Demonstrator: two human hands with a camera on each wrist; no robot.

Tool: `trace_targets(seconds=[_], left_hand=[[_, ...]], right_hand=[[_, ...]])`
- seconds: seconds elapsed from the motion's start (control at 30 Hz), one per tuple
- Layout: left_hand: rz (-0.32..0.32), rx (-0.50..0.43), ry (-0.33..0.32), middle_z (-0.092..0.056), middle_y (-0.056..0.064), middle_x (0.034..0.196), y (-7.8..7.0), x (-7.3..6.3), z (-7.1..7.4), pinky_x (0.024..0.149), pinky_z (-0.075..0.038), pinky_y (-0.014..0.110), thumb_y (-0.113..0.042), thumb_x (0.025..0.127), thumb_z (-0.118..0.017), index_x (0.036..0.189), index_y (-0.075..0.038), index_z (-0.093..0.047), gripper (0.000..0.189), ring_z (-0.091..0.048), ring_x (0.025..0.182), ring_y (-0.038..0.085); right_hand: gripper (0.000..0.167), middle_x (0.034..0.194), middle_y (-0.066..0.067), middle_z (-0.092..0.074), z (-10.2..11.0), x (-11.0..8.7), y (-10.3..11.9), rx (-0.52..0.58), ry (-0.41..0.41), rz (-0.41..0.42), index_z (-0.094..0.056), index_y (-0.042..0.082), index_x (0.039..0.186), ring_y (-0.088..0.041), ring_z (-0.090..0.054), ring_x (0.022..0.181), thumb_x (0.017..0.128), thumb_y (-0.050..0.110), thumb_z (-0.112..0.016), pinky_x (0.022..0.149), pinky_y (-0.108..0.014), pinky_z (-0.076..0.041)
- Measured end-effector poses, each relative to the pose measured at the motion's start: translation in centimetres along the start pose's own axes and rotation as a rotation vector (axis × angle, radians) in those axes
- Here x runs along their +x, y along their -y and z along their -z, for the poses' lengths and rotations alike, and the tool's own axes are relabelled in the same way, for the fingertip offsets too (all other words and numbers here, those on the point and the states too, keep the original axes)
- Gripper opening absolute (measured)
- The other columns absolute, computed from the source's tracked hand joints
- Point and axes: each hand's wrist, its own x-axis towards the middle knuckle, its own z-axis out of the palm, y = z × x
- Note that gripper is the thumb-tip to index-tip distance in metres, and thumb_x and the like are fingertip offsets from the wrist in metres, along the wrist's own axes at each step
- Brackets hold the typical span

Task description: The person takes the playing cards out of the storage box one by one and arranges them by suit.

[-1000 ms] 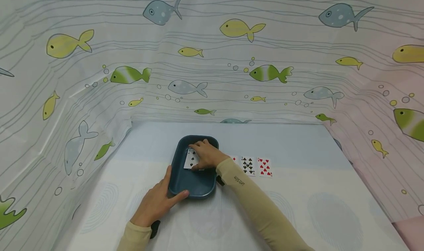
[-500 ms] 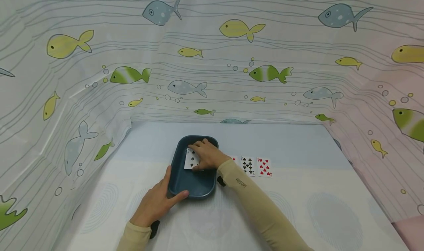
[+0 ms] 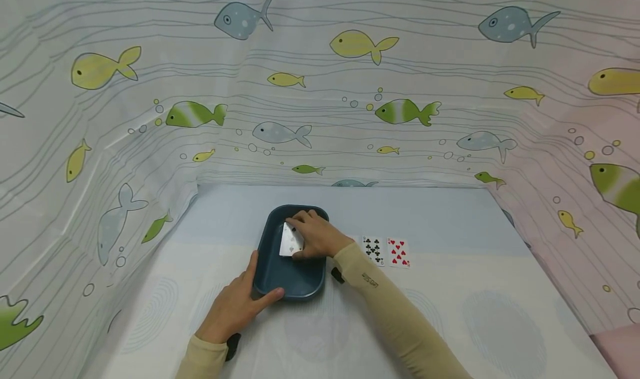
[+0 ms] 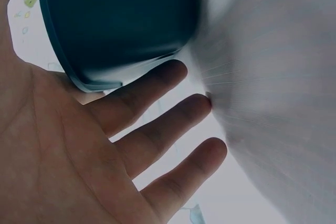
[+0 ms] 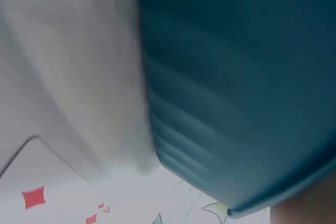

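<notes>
A dark blue tray (image 3: pixel 292 282) lies on the table in the head view. My left hand (image 3: pixel 232 307) rests against its near left corner, index finger along the outer side and thumb at the near rim. In the left wrist view the other fingers (image 4: pixel 157 135) extend fairly straight beside the tray's wall (image 4: pixel 121 19). My right hand (image 3: pixel 320 235) reaches inside the tray and pinches a white playing card (image 3: pixel 289 243) between thumb and fingers. The card looks slightly tilted, and the hand covers its right part. Whether other cards lie under it I cannot tell.
Right of the tray lie a clubs card (image 3: pixel 373 251) and a hearts card (image 3: pixel 398 253), face up. A diamonds card (image 5: pixel 37 182) shows in the right wrist view, beside the tray; my forearm mostly hides it in the head view. Fish-print sheeting (image 3: pixel 280 131) encloses the table.
The card in my right hand has shifted slightly and tilted, its face now brighter. My right forearm has moved slightly right and covers the diamonds card more. My left hand stays put.
</notes>
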Motion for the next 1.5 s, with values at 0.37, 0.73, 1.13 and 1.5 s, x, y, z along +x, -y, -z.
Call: trace_targets(seconds=[0.37,0.73,1.13,1.5], left_hand=[[0.01,-0.012,0.006,-0.037,0.028,0.156,0.2,0.0,-0.1,0.103,-0.04,0.063,-0.078,0.087,-0.055,0.165,-0.014,-0.004,0.113,-0.046,0.135,0.047],[0.011,0.0,0.0,-0.037,0.029,0.155,0.1,0.1,-0.1,0.103,-0.04,0.063,-0.078,0.087,-0.055,0.164,-0.013,-0.004,0.114,-0.046,0.135,0.047],[0.004,0.009,-0.01,-0.04,0.028,0.154,0.1,0.1,-0.1,0.103,-0.042,0.063,-0.079,0.086,-0.055,0.164,-0.012,-0.006,0.115,-0.048,0.134,0.046],[0.008,0.004,-0.011,-0.039,0.029,0.155,0.1,0.1,-0.1,0.103,-0.041,0.063,-0.077,0.086,-0.058,0.164,-0.012,-0.005,0.114,-0.047,0.135,0.046]], right_hand=[[0.098,0.145,-0.005,-0.046,0.6,-1.1,-0.1,-0.021,-0.026,0.013,-0.041,0.016,0.156,-0.019,-0.046,0.122,0.078,0.057,-0.082,0.104,-0.035,-0.044],[0.098,0.143,-0.005,-0.046,1.6,-2.6,-0.4,-0.021,-0.078,0.061,-0.04,0.017,0.156,-0.02,-0.045,0.125,0.078,0.057,-0.083,0.106,-0.035,-0.043],[0.093,0.143,-0.004,-0.046,3.0,-4.7,-0.3,0.001,-0.127,0.075,-0.043,0.016,0.155,-0.019,-0.043,0.125,0.079,0.051,-0.082,0.104,-0.035,-0.045],[0.091,0.142,-0.002,-0.046,4.0,-7.1,-1.2,-0.004,-0.129,0.006,-0.043,0.021,0.154,-0.018,-0.042,0.124,0.077,0.05,-0.083,0.103,-0.035,-0.047]])
